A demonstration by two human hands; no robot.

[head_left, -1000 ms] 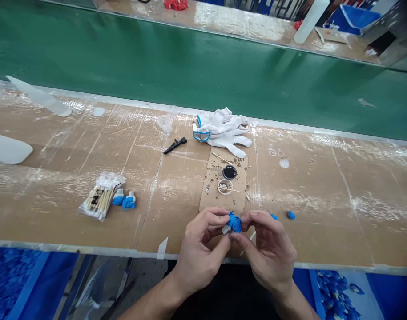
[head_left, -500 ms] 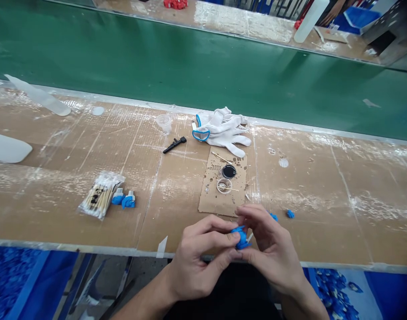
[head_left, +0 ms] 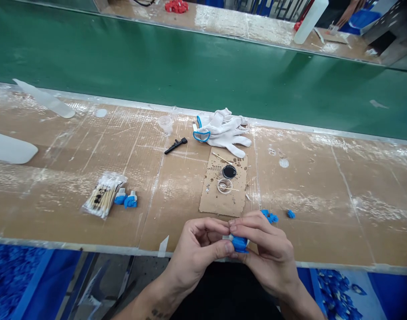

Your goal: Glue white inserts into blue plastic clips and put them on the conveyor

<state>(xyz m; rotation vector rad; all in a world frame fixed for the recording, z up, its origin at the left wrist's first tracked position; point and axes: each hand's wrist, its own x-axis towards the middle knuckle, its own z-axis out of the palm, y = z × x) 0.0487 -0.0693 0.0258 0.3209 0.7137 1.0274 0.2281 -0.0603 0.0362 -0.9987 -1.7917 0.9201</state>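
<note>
The left hand [head_left: 201, 249] pinches the pale end of a small blue-and-white piece [head_left: 239, 244] between thumb and fingers, while the right hand [head_left: 273, 246], fingers curled nearly closed, grips its blue part. The piece is held up near the front edge of the table [head_left: 330, 235], on the near side of a stained cardboard sheet [head_left: 213, 203]

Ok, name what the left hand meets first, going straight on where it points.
The left hand would first meet the blue-and-white piece, then probably the right hand; depth is unclear.
</note>
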